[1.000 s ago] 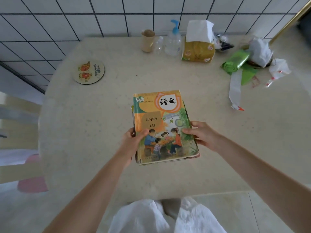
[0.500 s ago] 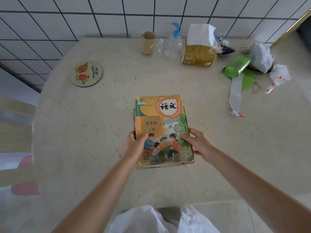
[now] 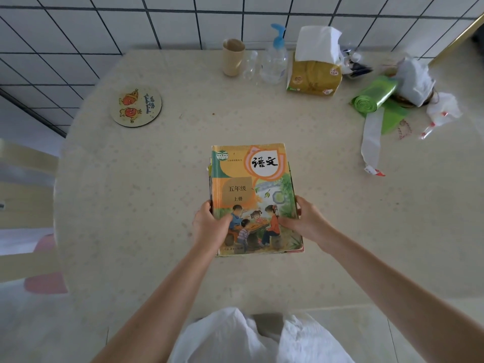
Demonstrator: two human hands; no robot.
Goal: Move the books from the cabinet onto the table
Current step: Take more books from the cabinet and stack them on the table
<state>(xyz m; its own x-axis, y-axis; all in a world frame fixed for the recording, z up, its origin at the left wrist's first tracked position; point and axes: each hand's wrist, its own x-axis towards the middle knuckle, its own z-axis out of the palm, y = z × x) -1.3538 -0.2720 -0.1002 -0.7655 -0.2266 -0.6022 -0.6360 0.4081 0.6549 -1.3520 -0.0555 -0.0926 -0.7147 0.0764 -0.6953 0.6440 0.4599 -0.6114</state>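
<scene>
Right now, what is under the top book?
Under the top book, edges of more books show. Their covers and number are hidden. Left hand and right hand hold them.

语文, 五年级 上册 on book cover

head cam | wide-angle | looks forward and down, steeply | table near, tiled wall beyond

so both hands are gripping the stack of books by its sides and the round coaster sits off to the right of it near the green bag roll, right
Not quite. In the head view the round coaster lies to the left of the stack of books, far from the green bag roll on the right. The left hand and right hand do grip the stack by its sides.
</scene>
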